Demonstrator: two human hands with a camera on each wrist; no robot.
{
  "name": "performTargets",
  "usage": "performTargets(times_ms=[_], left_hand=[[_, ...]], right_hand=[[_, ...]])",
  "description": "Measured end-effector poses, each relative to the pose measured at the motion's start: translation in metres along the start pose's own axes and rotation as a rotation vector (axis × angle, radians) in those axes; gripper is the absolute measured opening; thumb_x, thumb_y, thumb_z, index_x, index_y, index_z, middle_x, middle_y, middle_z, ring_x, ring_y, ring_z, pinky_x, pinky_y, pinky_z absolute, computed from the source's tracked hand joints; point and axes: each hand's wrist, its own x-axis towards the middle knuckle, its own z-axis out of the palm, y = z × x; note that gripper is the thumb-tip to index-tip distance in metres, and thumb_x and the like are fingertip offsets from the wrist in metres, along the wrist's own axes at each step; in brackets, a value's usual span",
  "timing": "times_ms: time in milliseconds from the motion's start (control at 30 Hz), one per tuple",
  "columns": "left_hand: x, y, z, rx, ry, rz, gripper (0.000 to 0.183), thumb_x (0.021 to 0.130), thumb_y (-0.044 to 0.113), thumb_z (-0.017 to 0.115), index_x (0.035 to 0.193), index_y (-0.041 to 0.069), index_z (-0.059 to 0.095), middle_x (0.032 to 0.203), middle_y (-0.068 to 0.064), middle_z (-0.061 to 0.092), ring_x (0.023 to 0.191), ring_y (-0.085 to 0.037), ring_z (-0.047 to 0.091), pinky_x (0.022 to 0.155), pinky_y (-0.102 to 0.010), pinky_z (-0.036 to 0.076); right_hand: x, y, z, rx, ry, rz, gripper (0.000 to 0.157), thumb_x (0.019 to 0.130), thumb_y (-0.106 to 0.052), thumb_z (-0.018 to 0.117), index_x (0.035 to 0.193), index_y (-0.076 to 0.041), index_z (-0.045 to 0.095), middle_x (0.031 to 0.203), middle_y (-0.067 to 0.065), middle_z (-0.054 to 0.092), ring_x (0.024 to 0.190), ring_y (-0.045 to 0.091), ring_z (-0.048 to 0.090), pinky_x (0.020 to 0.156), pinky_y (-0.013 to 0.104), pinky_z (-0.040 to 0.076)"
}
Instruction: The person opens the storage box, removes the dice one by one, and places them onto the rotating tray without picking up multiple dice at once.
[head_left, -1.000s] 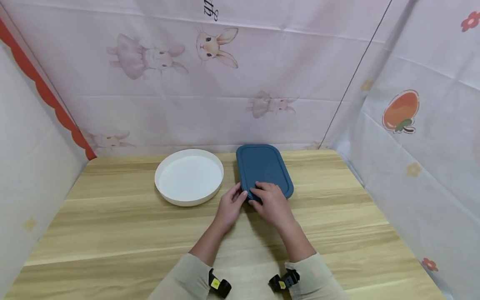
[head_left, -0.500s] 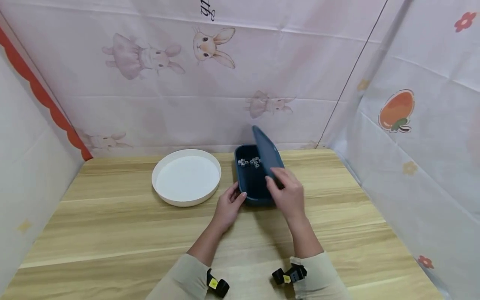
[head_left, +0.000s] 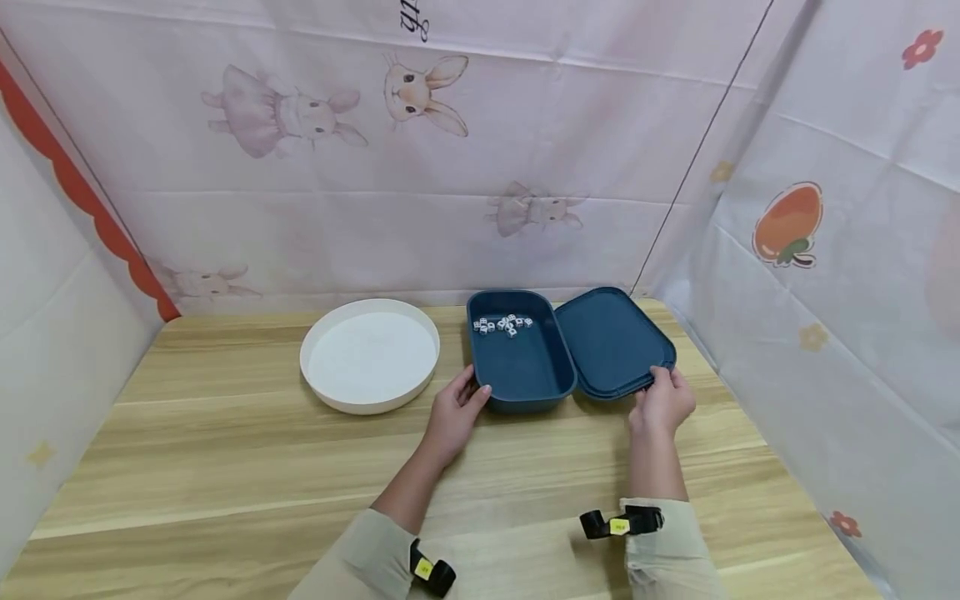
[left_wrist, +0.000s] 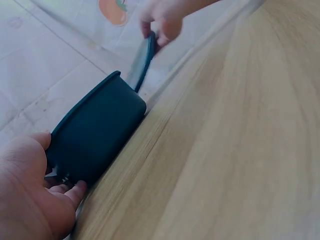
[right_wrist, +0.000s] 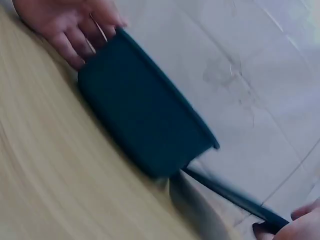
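A dark blue rectangular box (head_left: 521, 367) stands uncovered at the back middle of the table. Several small white dice (head_left: 512, 332) lie inside, toward its far end. My left hand (head_left: 452, 417) holds the box at its near left corner, thumb by the rim and fingers along the side. To the right, the matching blue lid (head_left: 611, 342) is tilted against or close beside the box wall. My right hand (head_left: 663, 404) pinches the lid's near right corner; in the right wrist view, the lid (right_wrist: 235, 197) slants between that hand and the box.
Left of the box is a round white tray (head_left: 367, 354) with a low rim. The wooden table (head_left: 262, 492) meets a printed cloth wall (head_left: 337, 233) at the back, with more cloth on both sides.
My right hand has lifted the lid off the box and carried it to the right, exposing the dice. My left hand has stayed at the box's near left corner.
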Motion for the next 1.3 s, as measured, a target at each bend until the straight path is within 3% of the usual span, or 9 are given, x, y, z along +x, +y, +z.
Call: performTargets(times_ms=[100, 200, 333, 433, 667, 800, 1000, 1167, 1300], left_hand=[[0.000, 0.001, -0.001, -0.008, -0.014, -0.008, 0.060, 0.095, 0.020, 0.056, 0.145, -0.001, 0.031, 0.149, -0.017, 0.033, 0.136, -0.024, 0.036, 0.103, -0.031, 0.039], [-0.005, 0.014, -0.002, -0.016, -0.032, -0.026, 0.060, 0.095, 0.019, 0.056, 0.144, -0.003, 0.029, 0.150, -0.020, 0.031, 0.136, -0.025, 0.034, 0.104, -0.032, 0.038], [-0.012, 0.029, -0.004, -0.007, -0.045, -0.042, 0.064, 0.094, 0.024, 0.057, 0.144, -0.006, 0.029, 0.149, -0.022, 0.030, 0.136, -0.027, 0.034, 0.105, -0.033, 0.038], [-0.012, 0.030, -0.006, 0.005, -0.042, -0.047, 0.065, 0.094, 0.026, 0.057, 0.144, -0.005, 0.029, 0.149, -0.021, 0.030, 0.136, -0.026, 0.034, 0.105, -0.032, 0.038], [-0.012, 0.030, -0.006, 0.010, -0.048, -0.046, 0.067, 0.094, 0.028, 0.058, 0.144, -0.005, 0.029, 0.150, -0.020, 0.030, 0.136, -0.027, 0.034, 0.104, -0.032, 0.039], [-0.008, 0.023, -0.005, -0.001, -0.047, -0.050, 0.065, 0.094, 0.026, 0.058, 0.144, -0.005, 0.030, 0.150, -0.020, 0.031, 0.136, -0.028, 0.035, 0.104, -0.034, 0.039], [-0.003, 0.013, -0.011, 0.061, -0.030, -0.059, 0.069, 0.091, 0.038, 0.059, 0.144, 0.002, 0.034, 0.148, -0.014, 0.036, 0.135, -0.022, 0.038, 0.105, -0.032, 0.039], [-0.011, 0.031, -0.027, 0.207, -0.050, -0.071, 0.069, 0.090, 0.048, 0.057, 0.144, 0.009, 0.038, 0.145, -0.008, 0.043, 0.131, -0.020, 0.044, 0.104, -0.036, 0.041], [-0.018, 0.053, -0.049, 0.264, -0.078, 0.009, 0.054, 0.093, 0.037, 0.057, 0.139, 0.011, 0.046, 0.138, -0.010, 0.051, 0.123, -0.023, 0.053, 0.101, -0.038, 0.045]], right_hand=[[0.008, 0.002, -0.010, -0.068, -0.061, 0.105, 0.052, 0.091, -0.001, 0.048, 0.142, -0.005, 0.037, 0.135, 0.015, 0.050, 0.081, 0.014, 0.063, 0.063, 0.020, 0.053], [0.013, 0.004, -0.017, -0.224, -0.150, 0.146, 0.066, 0.093, -0.005, 0.047, 0.151, -0.007, 0.016, 0.149, 0.015, 0.032, 0.112, 0.019, 0.057, 0.087, 0.031, 0.053], [0.019, 0.004, -0.026, -0.473, -0.220, 0.130, 0.068, 0.092, -0.004, 0.052, 0.150, -0.006, 0.018, 0.145, 0.019, 0.036, 0.093, 0.014, 0.063, 0.083, 0.029, 0.056], [0.024, 0.004, -0.032, -0.618, -0.255, 0.094, 0.066, 0.091, -0.005, 0.055, 0.149, -0.002, 0.021, 0.140, 0.023, 0.042, 0.086, 0.011, 0.066, 0.083, 0.030, 0.055], [0.026, 0.003, -0.039, -0.913, -0.266, -0.033, 0.060, 0.092, -0.013, 0.055, 0.145, 0.001, 0.031, 0.139, 0.025, 0.044, 0.111, 0.030, 0.060, 0.086, 0.029, 0.054], [0.022, -0.001, -0.037, -1.042, -0.250, -0.121, 0.057, 0.092, -0.021, 0.055, 0.143, -0.002, 0.037, 0.141, 0.020, 0.045, 0.121, 0.032, 0.053, 0.093, 0.037, 0.051], [0.008, 0.002, -0.016, -1.073, -0.276, -0.326, 0.046, 0.092, -0.023, 0.058, 0.135, -0.006, 0.052, 0.134, 0.014, 0.054, 0.119, 0.028, 0.055, 0.094, 0.041, 0.049], [-0.012, 0.011, 0.012, -1.042, -0.398, -0.500, 0.040, 0.092, -0.025, 0.061, 0.128, -0.010, 0.059, 0.125, 0.010, 0.060, 0.110, 0.023, 0.059, 0.090, 0.038, 0.052], [-0.027, 0.020, 0.037, -1.051, -0.512, -0.688, 0.034, 0.090, -0.020, 0.063, 0.122, -0.009, 0.063, 0.116, 0.010, 0.064, 0.103, 0.023, 0.062, 0.087, 0.038, 0.054]])
